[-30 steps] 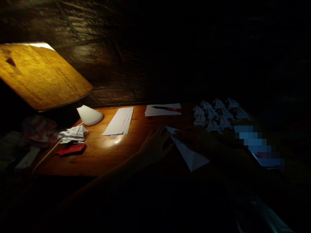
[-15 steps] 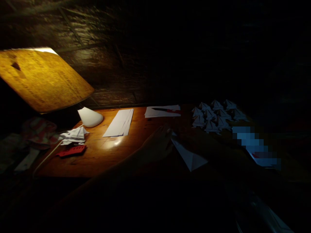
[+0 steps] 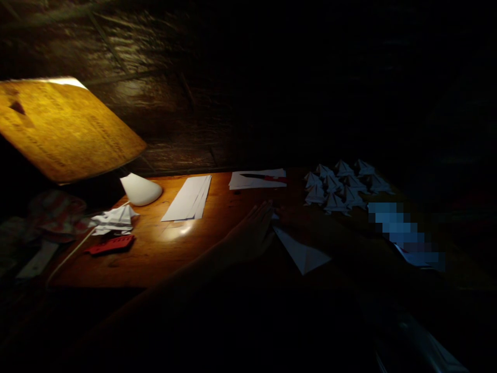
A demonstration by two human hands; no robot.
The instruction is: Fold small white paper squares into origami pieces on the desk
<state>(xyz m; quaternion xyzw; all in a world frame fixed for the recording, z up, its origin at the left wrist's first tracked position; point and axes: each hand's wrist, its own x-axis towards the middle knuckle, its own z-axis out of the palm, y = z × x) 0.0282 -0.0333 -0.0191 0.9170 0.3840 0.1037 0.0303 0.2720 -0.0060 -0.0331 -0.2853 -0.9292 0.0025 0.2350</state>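
Paper (image 3: 303, 252), folded to a point, has its narrow end at the left hand (image 3: 254, 232) and right hand (image 3: 297, 221), both grips too dark to tell open or closed, with unreadable print on the lampshade (image 3: 70, 129) well to their left.

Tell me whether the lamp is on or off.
On: the lampshade glows yellow, and a bright patch shines on the wooden table.

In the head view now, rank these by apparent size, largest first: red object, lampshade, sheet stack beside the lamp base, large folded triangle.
1. Lampshade
2. Sheet stack and large folded triangle: too close to rank, triangle partly hidden
3. Red object
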